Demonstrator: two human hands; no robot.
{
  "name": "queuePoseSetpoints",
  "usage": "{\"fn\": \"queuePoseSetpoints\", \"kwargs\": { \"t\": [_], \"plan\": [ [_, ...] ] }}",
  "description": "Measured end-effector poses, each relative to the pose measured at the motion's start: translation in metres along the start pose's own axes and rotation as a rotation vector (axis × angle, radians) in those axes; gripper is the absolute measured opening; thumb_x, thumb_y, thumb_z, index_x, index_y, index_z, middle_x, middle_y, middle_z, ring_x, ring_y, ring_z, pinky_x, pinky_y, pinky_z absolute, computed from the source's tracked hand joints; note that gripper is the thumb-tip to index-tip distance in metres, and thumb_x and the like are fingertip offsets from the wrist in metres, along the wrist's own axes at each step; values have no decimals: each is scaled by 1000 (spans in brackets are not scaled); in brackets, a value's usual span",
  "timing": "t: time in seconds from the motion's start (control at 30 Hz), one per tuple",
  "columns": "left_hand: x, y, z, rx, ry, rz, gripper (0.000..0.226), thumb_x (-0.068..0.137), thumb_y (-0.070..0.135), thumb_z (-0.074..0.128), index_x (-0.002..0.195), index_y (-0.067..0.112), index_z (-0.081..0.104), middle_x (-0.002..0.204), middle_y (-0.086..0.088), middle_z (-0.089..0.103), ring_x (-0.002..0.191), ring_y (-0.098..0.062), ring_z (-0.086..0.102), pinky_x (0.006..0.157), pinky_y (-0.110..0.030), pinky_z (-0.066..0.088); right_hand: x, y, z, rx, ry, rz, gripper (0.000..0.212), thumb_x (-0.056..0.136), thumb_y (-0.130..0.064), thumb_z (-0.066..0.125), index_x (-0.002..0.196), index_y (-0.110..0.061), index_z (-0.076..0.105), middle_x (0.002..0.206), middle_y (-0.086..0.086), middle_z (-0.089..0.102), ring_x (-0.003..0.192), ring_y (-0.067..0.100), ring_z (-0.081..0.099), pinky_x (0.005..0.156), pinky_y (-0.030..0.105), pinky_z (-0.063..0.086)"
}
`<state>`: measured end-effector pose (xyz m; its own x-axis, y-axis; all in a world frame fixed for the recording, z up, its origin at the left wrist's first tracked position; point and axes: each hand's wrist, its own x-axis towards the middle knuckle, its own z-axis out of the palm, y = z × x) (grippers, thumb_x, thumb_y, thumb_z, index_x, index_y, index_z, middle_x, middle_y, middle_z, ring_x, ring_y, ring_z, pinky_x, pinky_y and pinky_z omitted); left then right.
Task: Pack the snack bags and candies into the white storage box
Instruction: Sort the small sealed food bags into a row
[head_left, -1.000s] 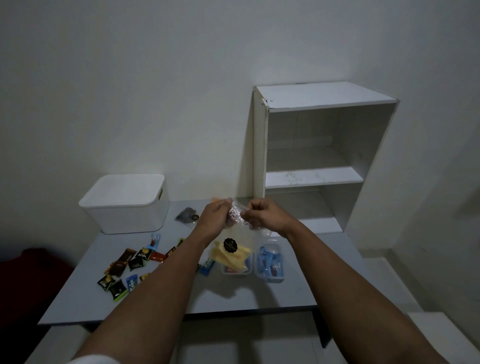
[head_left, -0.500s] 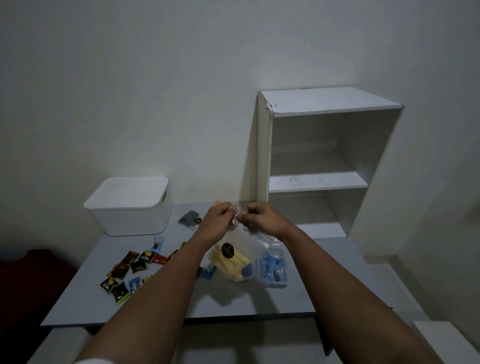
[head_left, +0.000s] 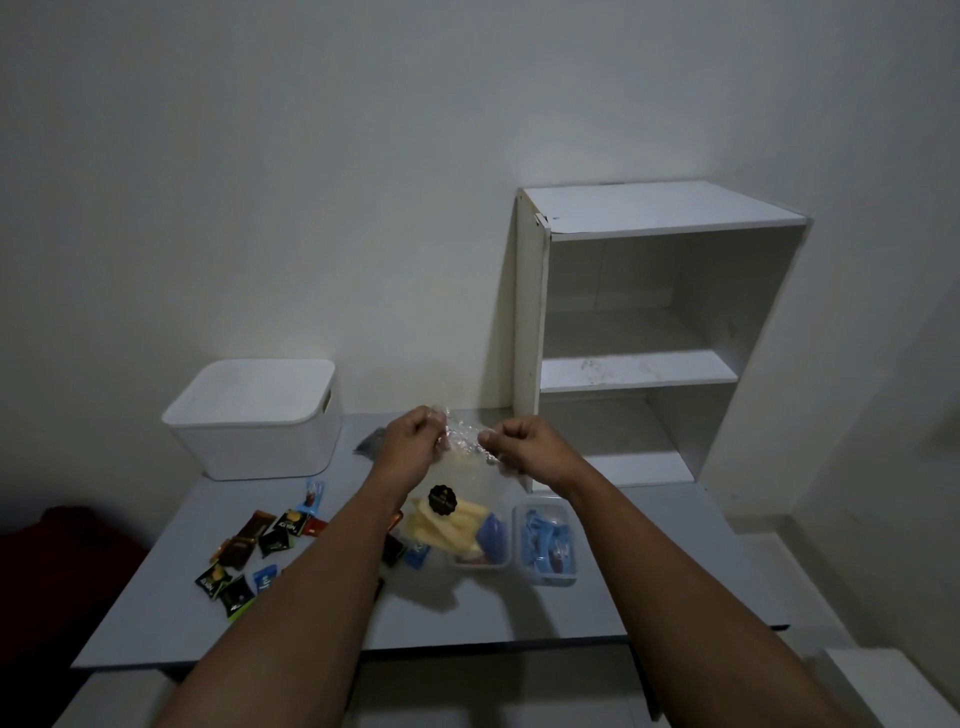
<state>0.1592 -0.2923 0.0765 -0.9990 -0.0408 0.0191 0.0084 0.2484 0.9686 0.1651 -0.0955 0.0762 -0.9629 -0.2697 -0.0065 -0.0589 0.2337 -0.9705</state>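
A clear snack bag (head_left: 453, 512) with yellow strips and a round black sticker hangs above the table. My left hand (head_left: 413, 444) and my right hand (head_left: 522, 447) each pinch its crumpled top edge, a little apart. The white storage box (head_left: 260, 421) stands at the table's back left with its lid on. Several small candies (head_left: 249, 551) in black, brown, blue and red wrappers lie scattered on the left of the grey table (head_left: 649, 571). A dark small bag (head_left: 371, 444) lies behind my left hand, partly hidden.
Two small clear tubs stand under the bag: one with blue-wrapped candies (head_left: 545, 545), the other (head_left: 480, 551) partly hidden. A white open shelf unit (head_left: 644, 332) rises at the table's back right. A dark red thing (head_left: 57, 561) lies left of the table.
My hands have drawn slightly apart along the bag's top edge. The camera has tilted a little, so everything sits lower in view.
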Motion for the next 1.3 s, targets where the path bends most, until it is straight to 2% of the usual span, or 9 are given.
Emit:
{"fn": "queuePoseSetpoints", "kwargs": {
  "t": [0.13,0.3,0.5,0.63,0.9,1.0,1.1,1.2,1.3],
  "plan": [
    [4,-5,-7,-6,16,-11,30,103,27,53,78,14,63,73,-3,63,73,-18,57,75,-36,49,5,10,15,41,136,-31,21,97,-25,68,84,-11,75,70,4,69,66,13,59,64,22,49],
    [13,-8,-24,-75,106,-14,30,101,23,55,72,16,58,64,2,57,64,-14,51,68,-32,45,20,11,35,208,220,-11,15,96,-18,70,86,-8,75,69,3,70,56,9,56,59,23,48],
    [27,-16,-50,-159,94,-37,22,102,12,53,85,3,63,72,-8,61,54,-2,60,54,-15,50,44,6,54,214,301,-29,20,96,-14,69,77,-10,71,58,-3,57,52,8,49,57,26,44],
    [48,-17,-67,-298,106,-120,27,102,5,46,79,5,61,63,-5,64,62,-16,57,55,-22,49,57,-1,61,292,278,24,28,98,-14,65,71,-17,69,58,-2,60,55,11,56,60,28,45],
    [73,-30,-100,-153,110,-32,32,106,24,47,88,6,68,73,-1,65,67,-11,58,58,-13,48,82,-14,91,254,359,-45,21,99,-17,66,82,-11,76,66,4,66,63,16,57,64,33,48],
    [82,-36,-115,-17,203,-14,19,99,37,59,102,20,66,88,8,65,81,-12,61,65,-23,47,93,-21,103,216,376,-80,18,100,-16,64,89,-10,77,76,7,75,66,18,64,64,28,52],
    [85,-36,-127,80,306,-65,39,94,55,61,94,16,57,85,0,63,75,-17,61,59,-28,44,105,-24,119,116,427,-121,19,100,-19,63,98,-8,78,86,5,79,69,14,72,64,21,54],
    [92,-37,-132,-36,167,-198,53,91,60,61,78,9,64,82,-12,73,75,-26,70,68,-38,59,116,-24,140,37,455,-158,18,99,-22,65,99,-11,79,90,1,80,78,15,76,72,25,59],
    [94,-39,-139,-303,12,-337,47,93,53,62,82,7,66,80,-11,73,75,-23,71,78,-43,64,122,-23,161,-7,430,-196,13,98,-23,67,96,-21,79,91,-2,80,84,14,76,81,32,61]
  ]
}}
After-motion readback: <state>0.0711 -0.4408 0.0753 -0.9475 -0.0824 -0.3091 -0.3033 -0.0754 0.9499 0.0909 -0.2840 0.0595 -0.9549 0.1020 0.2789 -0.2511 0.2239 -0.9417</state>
